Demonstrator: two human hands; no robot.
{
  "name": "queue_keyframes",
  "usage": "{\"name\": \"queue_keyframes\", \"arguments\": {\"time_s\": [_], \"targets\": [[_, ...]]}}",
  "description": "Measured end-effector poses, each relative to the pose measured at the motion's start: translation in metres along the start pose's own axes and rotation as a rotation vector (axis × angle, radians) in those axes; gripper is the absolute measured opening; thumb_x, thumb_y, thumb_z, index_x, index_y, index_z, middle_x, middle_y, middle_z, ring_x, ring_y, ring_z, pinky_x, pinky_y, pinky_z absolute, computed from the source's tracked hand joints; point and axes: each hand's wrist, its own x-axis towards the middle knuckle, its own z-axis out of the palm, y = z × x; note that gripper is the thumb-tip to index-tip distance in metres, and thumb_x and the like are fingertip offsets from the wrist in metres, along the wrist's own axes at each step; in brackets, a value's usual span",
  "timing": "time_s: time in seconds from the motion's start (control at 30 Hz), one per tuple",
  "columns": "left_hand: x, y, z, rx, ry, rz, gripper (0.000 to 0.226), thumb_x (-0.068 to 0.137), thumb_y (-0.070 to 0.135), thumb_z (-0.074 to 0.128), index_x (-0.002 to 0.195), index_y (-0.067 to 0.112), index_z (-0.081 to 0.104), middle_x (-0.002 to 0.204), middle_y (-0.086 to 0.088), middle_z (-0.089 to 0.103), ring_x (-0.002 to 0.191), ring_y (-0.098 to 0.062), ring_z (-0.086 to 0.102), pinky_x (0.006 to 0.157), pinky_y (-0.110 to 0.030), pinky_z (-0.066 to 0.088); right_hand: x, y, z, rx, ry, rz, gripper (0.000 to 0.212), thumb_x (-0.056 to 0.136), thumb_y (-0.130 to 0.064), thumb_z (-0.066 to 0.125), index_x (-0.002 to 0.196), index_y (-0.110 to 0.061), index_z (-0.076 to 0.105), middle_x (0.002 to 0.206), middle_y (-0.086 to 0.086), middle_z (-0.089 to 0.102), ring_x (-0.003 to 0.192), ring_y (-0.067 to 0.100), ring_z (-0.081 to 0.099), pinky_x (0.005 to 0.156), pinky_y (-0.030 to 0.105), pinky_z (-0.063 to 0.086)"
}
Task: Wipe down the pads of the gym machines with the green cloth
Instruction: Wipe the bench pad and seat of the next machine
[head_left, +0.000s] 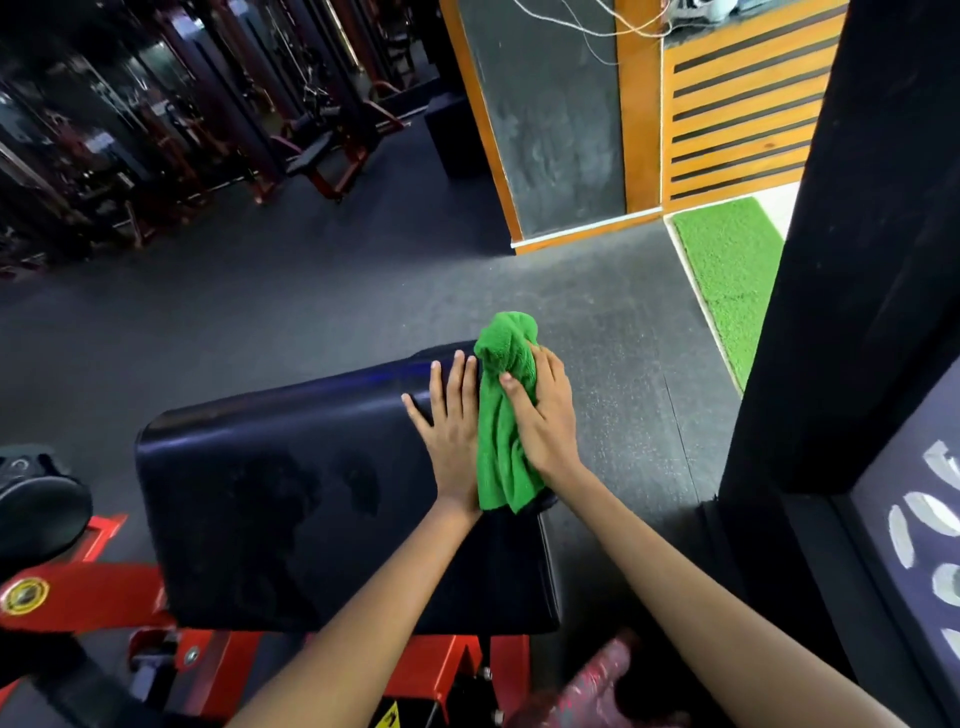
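Observation:
A wide black pad (270, 483) on a red-framed machine fills the lower middle of the view. The green cloth (503, 415) lies bunched along the pad's right end, hanging a little past the far edge. My right hand (545, 415) lies over the cloth, fingers bent around its folds and thumb pressed into it. My left hand (452, 431) rests flat on the pad just left of the cloth, fingers straight and together, its edge against the cloth.
The red machine frame (93, 597) and a round black roller pad (36, 509) sit at lower left. A black pillar (841, 286) stands close on the right. Dark rubber floor (311, 291) stretches ahead to other machines (322, 161) and a green turf strip (732, 275).

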Motion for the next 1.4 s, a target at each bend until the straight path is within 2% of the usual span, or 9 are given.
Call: {"name": "queue_keyframes", "arguments": {"time_s": [0.13, 0.27, 0.43, 0.57, 0.73, 0.93, 1.13, 1.33, 1.4], "targets": [[-0.003, 0.001, -0.001, -0.140, 0.038, -0.013, 0.054, 0.098, 0.040, 0.026, 0.145, 0.013, 0.030, 0.152, -0.004, 0.035, 0.142, -0.024, 0.022, 0.112, -0.056, 0.005, 0.012, 0.029, 0.002, 0.241, 0.036, 0.142, 0.031, 0.083, -0.048, 0.053, 0.109, -0.032, 0.057, 0.118, 0.007, 0.056, 0.112, 0.018, 0.053, 0.105, 0.045, 0.038], [-0.003, 0.006, -0.006, -0.213, 0.021, -0.059, 0.055, 0.096, 0.038, 0.029, 0.144, 0.013, 0.035, 0.151, -0.003, 0.036, 0.143, -0.023, 0.021, 0.113, -0.054, 0.001, 0.030, 0.060, -0.002, 0.251, -0.013, 0.337, 0.027, 0.075, -0.055, 0.055, 0.097, -0.041, 0.061, 0.117, 0.010, 0.060, 0.115, 0.024, 0.054, 0.105, 0.050, 0.037], [0.001, 0.006, -0.010, -0.234, 0.040, -0.084, 0.053, 0.096, 0.041, 0.029, 0.140, 0.013, 0.040, 0.146, -0.005, 0.043, 0.140, -0.023, 0.026, 0.112, -0.058, 0.007, 0.037, 0.039, -0.003, 0.301, -0.044, 0.268, 0.011, 0.091, -0.032, 0.054, 0.099, -0.039, 0.058, 0.119, 0.010, 0.057, 0.116, 0.022, 0.053, 0.107, 0.041, 0.037], [0.015, 0.031, -0.022, -0.316, 0.057, -0.314, 0.051, 0.093, 0.042, 0.035, 0.127, 0.010, 0.056, 0.133, -0.008, 0.053, 0.132, -0.028, 0.038, 0.110, -0.064, 0.013, 0.028, 0.055, -0.006, 0.265, -0.095, 0.262, 0.018, 0.089, -0.039, 0.055, 0.107, -0.041, 0.056, 0.119, 0.004, 0.056, 0.119, 0.022, 0.050, 0.105, 0.034, 0.037], [0.014, 0.040, -0.021, -0.209, 0.011, -0.309, 0.060, 0.090, 0.055, 0.038, 0.132, 0.014, 0.054, 0.132, -0.009, 0.051, 0.135, -0.029, 0.034, 0.110, -0.063, 0.011, 0.029, 0.097, -0.030, 0.181, -0.220, 0.575, 0.018, 0.097, -0.021, 0.051, 0.115, -0.019, 0.053, 0.119, 0.015, 0.061, 0.110, 0.029, 0.059, 0.100, 0.050, 0.045], [0.019, 0.042, -0.022, -0.212, 0.038, -0.357, 0.055, 0.091, 0.051, 0.040, 0.128, 0.015, 0.057, 0.128, -0.007, 0.053, 0.132, -0.029, 0.038, 0.110, -0.063, 0.015, 0.049, 0.097, -0.020, 0.209, -0.288, 0.477, 0.028, 0.078, -0.051, 0.058, 0.104, -0.042, 0.060, 0.125, 0.008, 0.057, 0.117, 0.023, 0.055, 0.102, 0.045, 0.043], [0.019, 0.046, -0.019, -0.217, 0.046, -0.397, 0.051, 0.092, 0.048, 0.040, 0.126, 0.015, 0.057, 0.128, -0.007, 0.053, 0.133, -0.028, 0.038, 0.112, -0.062, 0.014, 0.063, 0.079, -0.035, 0.281, -0.331, 0.613, 0.012, 0.096, -0.027, 0.052, 0.106, -0.026, 0.058, 0.117, 0.013, 0.064, 0.104, 0.026, 0.062, 0.097, 0.047, 0.048], [0.014, 0.050, -0.013, -0.273, 0.141, -0.461, 0.065, 0.091, 0.049, 0.040, 0.137, 0.004, 0.042, 0.143, -0.011, 0.042, 0.139, -0.021, 0.028, 0.117, -0.050, 0.003, 0.102, 0.019, -0.039, 0.280, -0.562, 0.306, 0.017, 0.095, -0.015, 0.054, 0.110, -0.022, 0.060, 0.099, -0.003, 0.064, 0.088, 0.008, 0.059, 0.087, 0.026, 0.047], [0.013, 0.049, -0.010, -0.298, 0.217, -0.581, 0.072, 0.089, 0.052, 0.040, 0.141, 0.002, 0.037, 0.149, -0.011, 0.035, 0.141, -0.019, 0.024, 0.117, -0.041, -0.002, 0.112, 0.000, -0.042, 0.206, -0.683, 0.103, 0.020, 0.089, -0.018, 0.061, 0.109, -0.020, 0.062, 0.102, -0.005, 0.063, 0.094, 0.008, 0.056, 0.091, 0.027, 0.043]]}}
